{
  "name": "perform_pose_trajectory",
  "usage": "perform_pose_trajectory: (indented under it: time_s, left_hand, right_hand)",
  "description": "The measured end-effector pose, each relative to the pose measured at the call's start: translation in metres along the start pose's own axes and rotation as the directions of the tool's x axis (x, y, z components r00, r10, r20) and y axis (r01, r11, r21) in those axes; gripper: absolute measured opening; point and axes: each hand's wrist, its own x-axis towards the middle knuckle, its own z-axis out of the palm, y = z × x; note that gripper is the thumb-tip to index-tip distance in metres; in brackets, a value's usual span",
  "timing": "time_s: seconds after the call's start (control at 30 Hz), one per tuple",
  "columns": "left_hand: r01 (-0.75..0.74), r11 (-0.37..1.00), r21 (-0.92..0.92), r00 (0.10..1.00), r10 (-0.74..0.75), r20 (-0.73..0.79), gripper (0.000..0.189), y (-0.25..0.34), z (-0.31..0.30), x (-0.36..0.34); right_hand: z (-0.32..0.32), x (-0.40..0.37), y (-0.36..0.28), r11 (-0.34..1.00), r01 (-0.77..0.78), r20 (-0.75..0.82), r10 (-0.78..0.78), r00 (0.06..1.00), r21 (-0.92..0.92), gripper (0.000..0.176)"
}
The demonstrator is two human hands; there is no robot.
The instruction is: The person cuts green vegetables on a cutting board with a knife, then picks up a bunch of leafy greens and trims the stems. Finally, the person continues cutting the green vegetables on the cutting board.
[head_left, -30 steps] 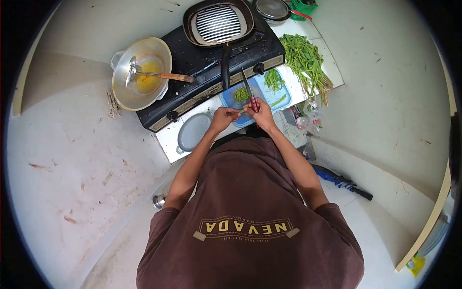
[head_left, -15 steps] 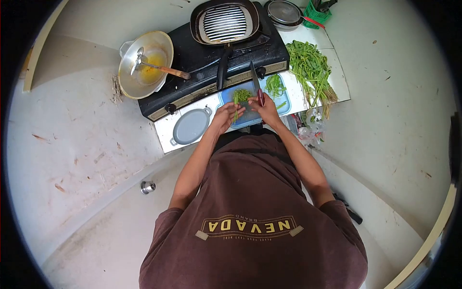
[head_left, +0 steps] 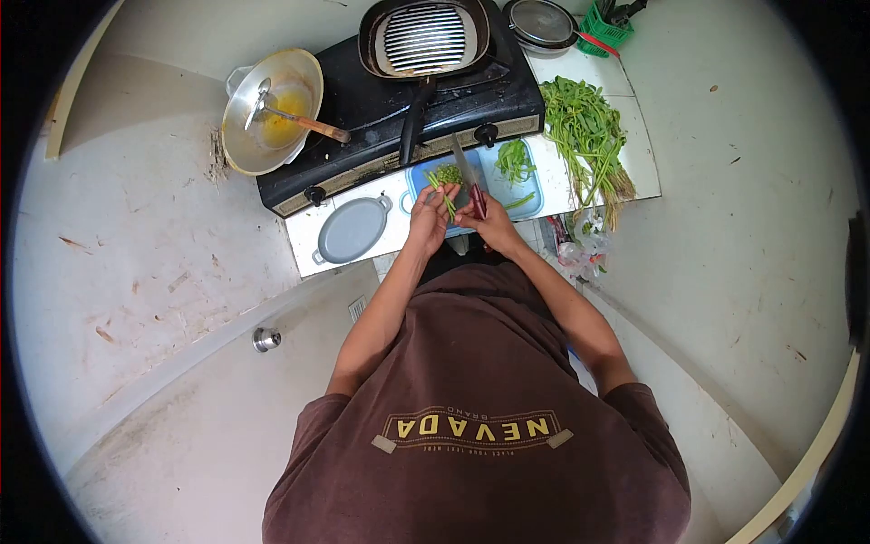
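Note:
My left hand [head_left: 431, 216] holds a few thin green stems [head_left: 449, 205] above a blue cutting board [head_left: 532, 198]. Close on its right, my right hand [head_left: 489, 225] is closed round the dark red handle of a knife [head_left: 466, 166], whose blade points up and away toward the stove. Chopped greens [head_left: 444, 174] lie at the board's left part, just beyond my left hand. A second small heap of leafy greens [head_left: 515, 160] rests at its right part, with a few loose stems near the right edge.
Behind the board stands a black stove [head_left: 362, 118] with a grill pan [head_left: 423, 41]. A metal wok [head_left: 272, 109] with a ladle sits left, near a grey oval plate [head_left: 352, 230]. Leafy bunches [head_left: 584, 131], strainers [head_left: 542, 23] and a green basket [head_left: 605, 32] are right.
The knife and my right hand have shifted slightly left and toward my body. My left hand is turned more upright round the stems. The whole view has shifted a little.

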Motion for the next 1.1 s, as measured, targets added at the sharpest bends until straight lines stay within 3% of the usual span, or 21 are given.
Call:
perform_pose_trajectory:
  time_s: [0.03, 0.23, 0.4, 0.6, 0.7, 0.8, 0.9, 0.93, 1.03, 1.1]
  left_hand:
    - [-0.008, 1.0, -0.006, 1.0, 0.008, 0.007, 0.015, -0.002, 0.0, 0.001]
    - [-0.141, 0.99, 0.023, 0.989, 0.142, -0.04, 0.017, 0.009, 0.004, 0.004]
    - [-0.281, 0.94, 0.194, 0.958, 0.286, 0.004, 0.022, 0.026, -0.002, 0.006]
    - [-0.179, 0.931, 0.319, 0.983, 0.18, 0.025, 0.026, 0.031, 0.004, -0.005]
    - [-0.149, 0.9, 0.409, 0.989, 0.145, 0.04, 0.027, 0.029, 0.013, -0.012]
    - [-0.183, 0.885, 0.429, 0.983, 0.171, 0.067, 0.026, 0.029, 0.024, -0.018]
    - [-0.226, 0.802, 0.553, 0.974, 0.192, 0.12, 0.024, 0.034, 0.036, -0.024]
    - [-0.267, 0.778, 0.568, 0.963, 0.191, 0.192, 0.022, 0.032, 0.032, -0.02]
    - [-0.252, 0.718, 0.649, 0.941, 0.024, 0.338, 0.021, 0.032, 0.029, -0.02]
    - [-0.262, 0.709, 0.655, 0.926, -0.005, 0.377, 0.021, 0.027, 0.031, -0.022]
  right_hand:
    - [-0.003, 0.001, -0.001, 0.999, 0.004, 0.009, -0.005, 1.0, 0.042, 0.032]
    - [-0.027, -0.015, -0.015, 0.982, -0.005, -0.023, 0.0, 1.0, -0.188, 0.027]
    - [-0.054, -0.035, -0.026, 0.957, -0.016, -0.199, -0.044, 0.979, -0.29, 0.025]
    - [-0.066, -0.04, -0.048, 0.957, 0.034, -0.347, -0.138, 0.928, -0.29, 0.023]
    - [-0.063, -0.039, -0.062, 0.936, 0.053, -0.351, -0.183, 0.918, -0.348, 0.023]
    - [-0.06, -0.034, -0.078, 0.921, 0.073, -0.236, -0.174, 0.956, -0.383, 0.022]
    - [-0.056, -0.03, -0.096, 0.842, 0.046, -0.106, -0.121, 0.987, -0.537, 0.02]
    - [-0.053, -0.028, -0.099, 0.832, 0.02, -0.09, -0.083, 0.992, -0.555, 0.021]
    - [-0.043, -0.023, -0.106, 0.863, 0.074, -0.026, -0.1, 0.995, -0.499, 0.024]
    - [-0.037, -0.014, -0.096, 0.901, 0.145, -0.046, -0.179, 0.983, -0.409, 0.021]
